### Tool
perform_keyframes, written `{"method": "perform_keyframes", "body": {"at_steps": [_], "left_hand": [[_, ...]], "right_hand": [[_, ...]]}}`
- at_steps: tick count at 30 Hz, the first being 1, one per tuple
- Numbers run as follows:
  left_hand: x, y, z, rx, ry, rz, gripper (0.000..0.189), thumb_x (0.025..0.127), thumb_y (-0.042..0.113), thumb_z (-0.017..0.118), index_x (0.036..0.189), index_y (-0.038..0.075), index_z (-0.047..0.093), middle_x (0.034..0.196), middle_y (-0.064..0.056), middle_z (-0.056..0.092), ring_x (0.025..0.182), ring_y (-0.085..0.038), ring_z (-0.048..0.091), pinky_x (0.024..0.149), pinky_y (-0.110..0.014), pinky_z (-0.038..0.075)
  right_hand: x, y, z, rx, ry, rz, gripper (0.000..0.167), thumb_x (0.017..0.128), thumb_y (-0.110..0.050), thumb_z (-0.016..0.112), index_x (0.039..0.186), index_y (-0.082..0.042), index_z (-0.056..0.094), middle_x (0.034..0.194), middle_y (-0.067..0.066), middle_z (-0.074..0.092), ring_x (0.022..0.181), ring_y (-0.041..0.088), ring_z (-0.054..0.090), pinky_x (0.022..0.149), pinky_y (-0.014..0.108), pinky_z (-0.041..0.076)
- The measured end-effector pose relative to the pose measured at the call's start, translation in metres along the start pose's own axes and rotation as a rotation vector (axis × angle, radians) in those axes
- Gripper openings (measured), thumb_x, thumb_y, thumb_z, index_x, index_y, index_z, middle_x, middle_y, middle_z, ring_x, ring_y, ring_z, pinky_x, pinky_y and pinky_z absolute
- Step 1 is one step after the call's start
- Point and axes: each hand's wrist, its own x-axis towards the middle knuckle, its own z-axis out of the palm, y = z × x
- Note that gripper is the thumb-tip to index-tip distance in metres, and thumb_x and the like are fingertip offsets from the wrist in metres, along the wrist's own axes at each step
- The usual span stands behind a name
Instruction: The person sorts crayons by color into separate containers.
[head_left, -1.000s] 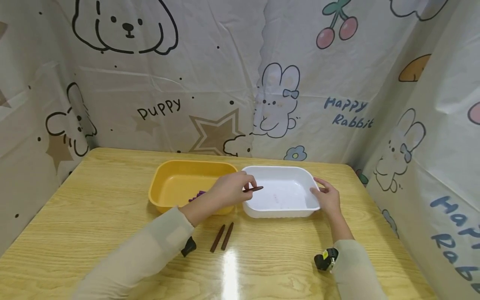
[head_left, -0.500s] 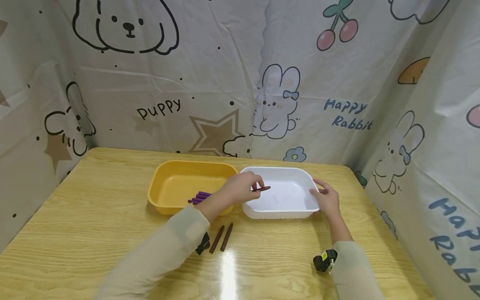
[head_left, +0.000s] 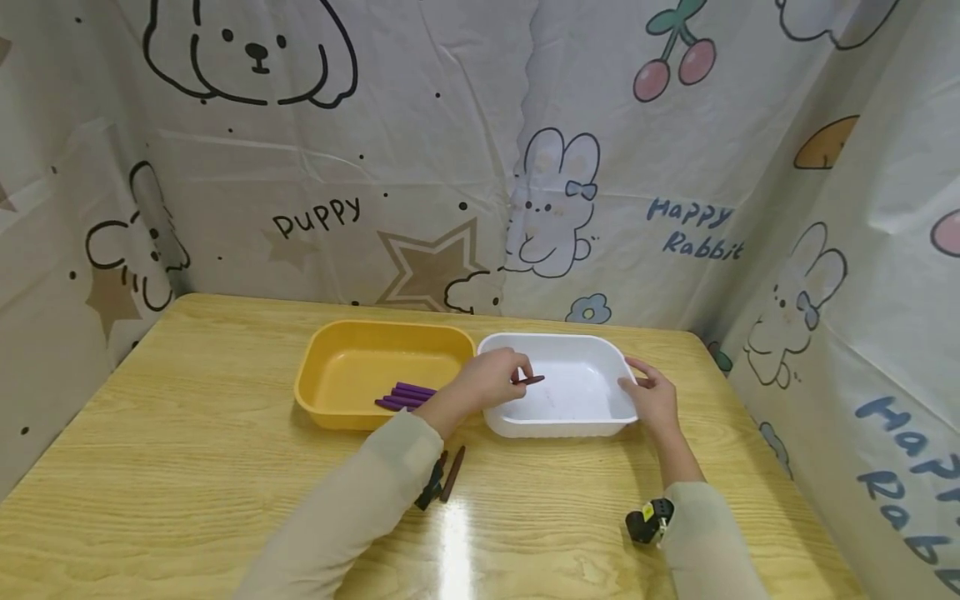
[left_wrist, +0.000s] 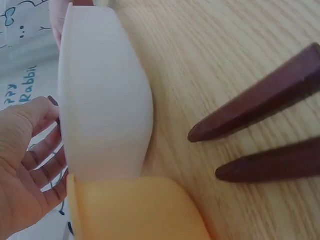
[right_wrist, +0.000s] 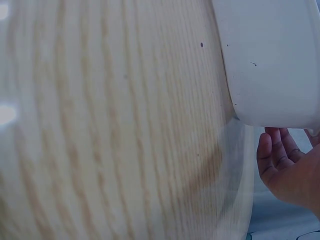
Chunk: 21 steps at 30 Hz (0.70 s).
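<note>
My left hand [head_left: 495, 375] is over the left end of the white plastic tub [head_left: 558, 429], pinching a dark brown crayon [head_left: 532, 380] between thumb and fingers. The crayon's tip points right above the tub floor. On the tub's right side, my right hand [head_left: 656, 398] grips the rim, thumb at the inner edge and fingers outside; in the right wrist view the fingers [right_wrist: 280, 150] curl against the wall. Two more brown crayons [head_left: 453, 473] lie on the table before the tubs, one partly covered by the left wrist's camera in the head view.
The yellow tub [head_left: 333, 419] adjoins the white one on the left. Several purple crayons [head_left: 401, 396] lie in it, partly hidden by the left forearm. A wooden table [head_left: 187, 467] bears everything, with a printed cloth [head_left: 420, 167] hanging behind and at both sides.
My left hand has moved a little right, farther over the white tub, with the brown crayon. More of the purple crayons shows now. My right hand keeps its hold on the rim.
</note>
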Motion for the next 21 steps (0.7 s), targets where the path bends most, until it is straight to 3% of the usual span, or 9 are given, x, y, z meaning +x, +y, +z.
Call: {"method": "perform_keyframes", "body": {"at_steps": [7, 14, 21], "left_hand": [[0.007, 0.002, 0.010, 0.181, -0.045, 0.009, 0.017, 0.088, 0.023, 0.063, 0.103, 0.020, 0.069, 0.089, 0.003, 0.062, 0.077, -0.011, 0.052, 0.069, -0.024, 0.045], [0.014, 0.003, 0.017, 0.268, -0.088, -0.002, 0.017, 0.089, 0.024, 0.062, 0.104, 0.021, 0.069, 0.092, 0.004, 0.063, 0.080, -0.012, 0.053, 0.072, -0.027, 0.046], [0.020, 0.003, 0.022, 0.312, -0.126, -0.036, 0.012, 0.089, 0.021, 0.062, 0.097, 0.021, 0.071, 0.097, 0.007, 0.068, 0.083, -0.012, 0.055, 0.086, -0.034, 0.044]], "right_hand": [[-0.001, -0.001, 0.001, 0.002, -0.007, 0.011, 0.047, 0.093, -0.018, 0.055, 0.139, -0.018, 0.045, 0.130, 0.020, 0.050, 0.108, 0.028, 0.056, 0.079, 0.027, 0.057], [-0.001, 0.000, 0.001, 0.006, -0.006, 0.018, 0.047, 0.093, -0.019, 0.055, 0.139, -0.019, 0.046, 0.130, 0.019, 0.049, 0.110, 0.029, 0.055, 0.082, 0.029, 0.056], [0.001, 0.000, 0.001, 0.008, 0.003, 0.025, 0.047, 0.093, -0.018, 0.055, 0.139, -0.020, 0.046, 0.130, 0.018, 0.049, 0.111, 0.029, 0.055, 0.086, 0.033, 0.055]]}}
